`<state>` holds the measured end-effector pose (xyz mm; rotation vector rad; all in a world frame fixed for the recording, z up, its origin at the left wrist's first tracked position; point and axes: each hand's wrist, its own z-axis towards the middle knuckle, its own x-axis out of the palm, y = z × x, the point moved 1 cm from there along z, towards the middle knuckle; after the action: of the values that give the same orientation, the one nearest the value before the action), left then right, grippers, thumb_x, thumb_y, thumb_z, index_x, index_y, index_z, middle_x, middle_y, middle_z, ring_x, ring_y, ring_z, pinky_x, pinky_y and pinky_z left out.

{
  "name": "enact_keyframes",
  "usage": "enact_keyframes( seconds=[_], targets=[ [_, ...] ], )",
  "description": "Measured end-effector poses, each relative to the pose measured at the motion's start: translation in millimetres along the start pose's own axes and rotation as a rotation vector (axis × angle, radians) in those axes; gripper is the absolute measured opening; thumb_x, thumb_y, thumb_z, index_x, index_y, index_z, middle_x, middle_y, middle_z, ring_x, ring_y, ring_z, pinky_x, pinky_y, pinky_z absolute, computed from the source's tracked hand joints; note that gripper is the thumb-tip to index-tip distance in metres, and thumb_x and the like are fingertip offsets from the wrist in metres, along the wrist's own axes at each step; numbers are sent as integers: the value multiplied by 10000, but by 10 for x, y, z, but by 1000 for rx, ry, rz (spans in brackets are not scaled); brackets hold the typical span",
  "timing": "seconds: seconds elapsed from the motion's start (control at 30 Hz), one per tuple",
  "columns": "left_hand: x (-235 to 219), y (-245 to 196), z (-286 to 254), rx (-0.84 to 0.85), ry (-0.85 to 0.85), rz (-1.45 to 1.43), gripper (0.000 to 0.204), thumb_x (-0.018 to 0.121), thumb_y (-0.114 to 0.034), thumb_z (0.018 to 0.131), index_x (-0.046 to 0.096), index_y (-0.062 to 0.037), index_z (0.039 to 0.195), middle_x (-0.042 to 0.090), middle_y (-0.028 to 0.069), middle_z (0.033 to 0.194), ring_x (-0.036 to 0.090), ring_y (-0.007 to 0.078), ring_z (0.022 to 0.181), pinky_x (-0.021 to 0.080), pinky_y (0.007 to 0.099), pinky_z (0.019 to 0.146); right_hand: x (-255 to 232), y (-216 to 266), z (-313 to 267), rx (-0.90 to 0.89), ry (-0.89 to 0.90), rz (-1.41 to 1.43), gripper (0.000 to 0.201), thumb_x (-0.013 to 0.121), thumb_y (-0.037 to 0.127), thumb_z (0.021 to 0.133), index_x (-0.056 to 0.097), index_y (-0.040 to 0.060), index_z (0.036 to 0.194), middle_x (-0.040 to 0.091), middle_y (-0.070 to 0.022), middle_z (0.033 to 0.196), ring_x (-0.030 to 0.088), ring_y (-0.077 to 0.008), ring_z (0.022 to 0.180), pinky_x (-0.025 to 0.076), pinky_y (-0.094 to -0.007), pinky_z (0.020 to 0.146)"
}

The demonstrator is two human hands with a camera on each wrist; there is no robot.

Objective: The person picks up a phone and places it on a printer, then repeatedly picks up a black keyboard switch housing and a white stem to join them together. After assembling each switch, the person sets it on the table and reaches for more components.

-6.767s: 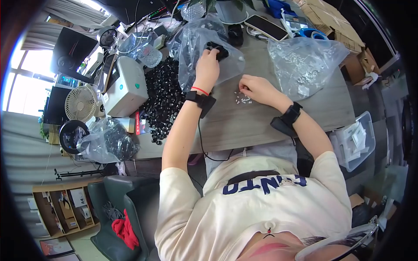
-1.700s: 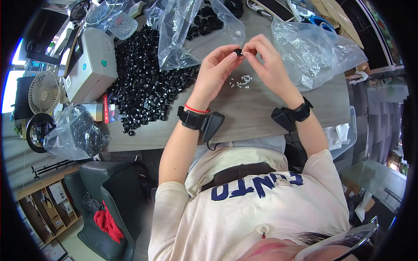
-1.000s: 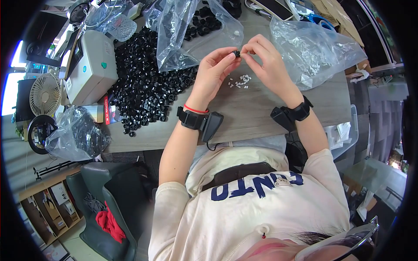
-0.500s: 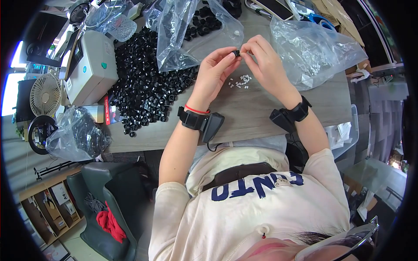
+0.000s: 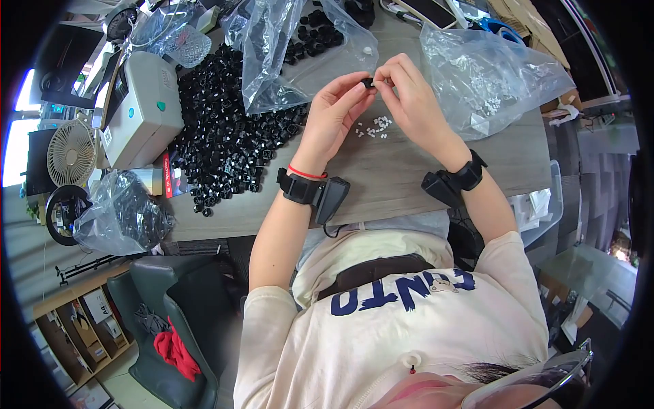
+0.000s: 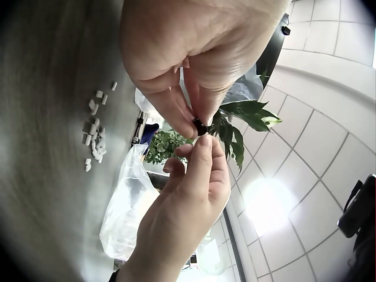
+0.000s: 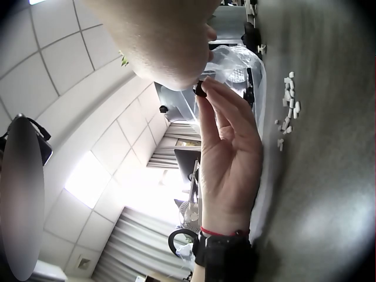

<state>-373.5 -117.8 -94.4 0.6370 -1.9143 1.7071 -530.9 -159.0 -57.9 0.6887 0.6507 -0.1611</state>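
Between thumb and fingertips, my left hand [image 5: 328, 123] pinches a small black plastic piece [image 5: 368, 82], held up over the table. My right hand [image 5: 417, 102] meets it from the other side, thumb and index finger pinched right at the piece. A tiny pale tip [image 6: 206, 133] shows between those fingertips in the left wrist view; the rest of it is hidden by the fingers. Below the hands lie several small white plastic pieces [image 5: 373, 127] on the tabletop. A big heap of similar black pieces [image 5: 231, 129] spreads to the left of my left hand.
A clear bag [image 5: 272, 75] with more black pieces lies beyond my left hand. At right is a clear bag [image 5: 487, 88] of white pieces. A white box [image 5: 146, 109] and a fan [image 5: 71, 153] stand left; a phone [image 5: 432, 12] lies at the back.
Earlier my left hand was in the bag of black pieces and my right hand by the white ones. Both have since come together at one black piece, nearly still over the last second.
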Motion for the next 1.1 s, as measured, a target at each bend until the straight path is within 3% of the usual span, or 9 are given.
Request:
enact_keyframes(
  seconds=[0.3, 0.7, 0.8, 0.83, 0.93, 1.1],
  targets=[
    [-13, 3, -1, 4, -10, 34, 270, 571, -54, 956, 572, 35, 1210, 633, 116, 1125, 644, 168, 1005, 530, 266, 931, -43, 10, 8, -4, 9, -20, 80, 606, 16, 870, 549, 1, 923, 520, -94, 930, 574, -249, 823, 478, -327, 700],
    [-45, 10, 12, -13, -9, 72, 262, 577, -63, 955, 581, 15, 1205, 632, 94, 1102, 637, 164, 1004, 524, 266, 924, -115, -5, 45, -168, -41, -167, 71, 636, 26, 842, 576, 9, 876, 527, -92, 874, 560, -233, 782, 463, -332, 675],
    [-15, -4, 1, 42, -26, -10, 247, 583, -66, 953, 588, 2, 1190, 623, 75, 1099, 625, 153, 1007, 514, 262, 922, -130, -45, 22, 85, 100, 67, 73, 631, 25, 841, 576, 0, 883, 531, -93, 864, 557, -222, 761, 459, -326, 670],
    [-18, -3, 4, 45, -28, -11, 247, 583, -66, 953, 588, 2, 1190, 623, 75, 1099, 625, 153, 1007, 514, 262, 922, -149, -88, 11, 82, 102, 69, 73, 631, 25, 841, 576, 0, 883, 531, -93, 864, 557, -222, 761, 459, -326, 670],
    [-30, -13, 23, 60, -38, -40, 237, 587, -62, 950, 587, 1, 1179, 615, 69, 1105, 617, 145, 1009, 507, 259, 924, -186, -287, -29, 218, 483, 116, 81, 629, 32, 839, 578, -8, 888, 540, -94, 870, 559, -216, 753, 460, -318, 674],
    [-18, -6, 8, 45, -41, 9, 226, 590, -54, 946, 588, 1, 1165, 616, 65, 1102, 617, 140, 1004, 512, 259, 916, -166, -363, -85, 229, 581, 83, 78, 620, 49, 849, 583, -8, 887, 547, -91, 872, 563, -221, 760, 466, -317, 681]
  ],
)
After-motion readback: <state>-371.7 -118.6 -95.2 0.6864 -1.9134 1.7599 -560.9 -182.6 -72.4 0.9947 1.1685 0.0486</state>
